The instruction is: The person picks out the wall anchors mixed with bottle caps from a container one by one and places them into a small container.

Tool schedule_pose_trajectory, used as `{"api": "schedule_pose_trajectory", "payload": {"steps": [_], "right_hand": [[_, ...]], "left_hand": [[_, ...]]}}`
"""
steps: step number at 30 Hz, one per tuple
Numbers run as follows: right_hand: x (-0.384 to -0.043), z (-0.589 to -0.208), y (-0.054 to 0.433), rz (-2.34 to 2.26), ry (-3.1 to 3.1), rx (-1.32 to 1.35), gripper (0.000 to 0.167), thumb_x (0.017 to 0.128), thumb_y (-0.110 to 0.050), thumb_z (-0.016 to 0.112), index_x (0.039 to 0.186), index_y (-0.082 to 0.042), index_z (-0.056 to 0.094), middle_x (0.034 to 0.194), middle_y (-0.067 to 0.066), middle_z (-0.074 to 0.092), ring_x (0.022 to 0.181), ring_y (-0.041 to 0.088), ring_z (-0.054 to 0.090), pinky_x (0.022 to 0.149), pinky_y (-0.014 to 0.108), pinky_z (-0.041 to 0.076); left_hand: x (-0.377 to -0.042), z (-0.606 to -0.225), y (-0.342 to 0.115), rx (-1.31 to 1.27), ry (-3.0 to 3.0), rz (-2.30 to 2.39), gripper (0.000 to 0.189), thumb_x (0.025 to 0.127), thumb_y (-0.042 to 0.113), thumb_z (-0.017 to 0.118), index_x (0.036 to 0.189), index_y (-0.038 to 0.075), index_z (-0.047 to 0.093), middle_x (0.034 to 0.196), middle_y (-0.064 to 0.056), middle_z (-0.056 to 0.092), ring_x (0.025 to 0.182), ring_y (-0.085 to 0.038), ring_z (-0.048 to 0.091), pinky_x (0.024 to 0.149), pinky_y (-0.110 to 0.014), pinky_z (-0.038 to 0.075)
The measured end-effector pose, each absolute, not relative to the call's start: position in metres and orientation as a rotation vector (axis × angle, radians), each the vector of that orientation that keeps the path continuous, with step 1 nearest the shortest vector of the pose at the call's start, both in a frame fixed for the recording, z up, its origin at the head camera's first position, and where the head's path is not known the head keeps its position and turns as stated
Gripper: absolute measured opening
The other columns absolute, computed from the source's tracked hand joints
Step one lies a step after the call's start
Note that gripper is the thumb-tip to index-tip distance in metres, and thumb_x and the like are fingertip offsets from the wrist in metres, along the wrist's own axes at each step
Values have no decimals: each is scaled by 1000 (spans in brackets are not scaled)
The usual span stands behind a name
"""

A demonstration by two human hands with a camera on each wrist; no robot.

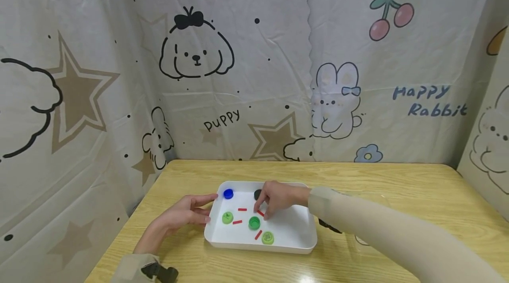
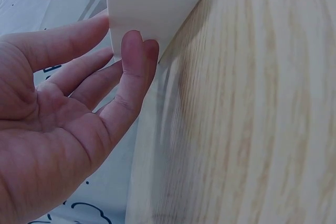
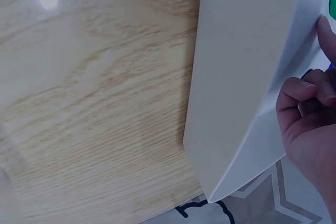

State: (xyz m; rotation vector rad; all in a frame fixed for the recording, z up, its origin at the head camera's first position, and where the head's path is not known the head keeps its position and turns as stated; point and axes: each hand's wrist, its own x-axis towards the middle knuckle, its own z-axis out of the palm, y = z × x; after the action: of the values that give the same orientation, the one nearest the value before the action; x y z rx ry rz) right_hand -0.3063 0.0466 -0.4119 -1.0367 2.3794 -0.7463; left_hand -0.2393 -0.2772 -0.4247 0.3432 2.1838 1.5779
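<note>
A shallow white tray [image 1: 286, 234] holds small round caps and several short red sticks. My left hand [image 1: 187, 212] touches the tray's left wall, fingers mostly straight; in the left wrist view the fingertips [image 2: 132, 43] rest against the outer side. My right hand [image 1: 276, 197] reaches in from the right, other fingers curled, thumb and index finger pinching a red stick [image 1: 260, 213] at its ends. Just in front of them lies a green cap [image 1: 254, 223]. Behind the hand a black cap [image 1: 257, 194] is partly hidden.
Also in the tray are a blue cap [image 1: 228, 194], a light green cap [image 1: 227, 217] at left and another light green cap [image 1: 268, 238] near the front wall. A clear container [image 1: 367, 247] stands right of the tray, partly behind the right sleeve. A printed curtain [image 1: 254, 75] hangs behind the wooden table [image 1: 191, 261].
</note>
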Motion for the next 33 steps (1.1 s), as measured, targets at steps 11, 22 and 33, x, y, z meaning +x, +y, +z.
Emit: {"api": "schedule_pose_trajectory", "payload": {"steps": [11, 22, 33], "right_hand": [[-302, -410, 54, -760, 2379, -1049, 25, 83, -3, 89, 106, -13, 86, 60, -4, 39, 63, 10, 41, 62, 23, 32], [-297, -406, 65, -885, 2367, -1062, 27, 83, 1, 87, 109, -7, 84, 67, -4, 37, 66, 11, 38, 62, 23, 32], [-283, -397, 75, -1106, 2337, -933, 26, 82, -1, 88, 108, -6, 84, 69, -3, 33, 66, 15, 32, 62, 26, 30]], "left_hand": [[-240, -425, -277, 314, 2191, 1572, 74, 92, -3, 74, 158, -5, 41, 160, -31, 39, 135, -45, 55, 95, -43, 59], [-239, -426, -277, 327, 2187, 1575, 75, 91, -4, 74, 158, -7, 40, 161, -32, 37, 136, -47, 53, 96, -44, 59], [-239, -426, -278, 333, 2171, 1590, 75, 92, -4, 73, 158, -8, 39, 160, -32, 38, 135, -46, 55, 95, -44, 59]]}}
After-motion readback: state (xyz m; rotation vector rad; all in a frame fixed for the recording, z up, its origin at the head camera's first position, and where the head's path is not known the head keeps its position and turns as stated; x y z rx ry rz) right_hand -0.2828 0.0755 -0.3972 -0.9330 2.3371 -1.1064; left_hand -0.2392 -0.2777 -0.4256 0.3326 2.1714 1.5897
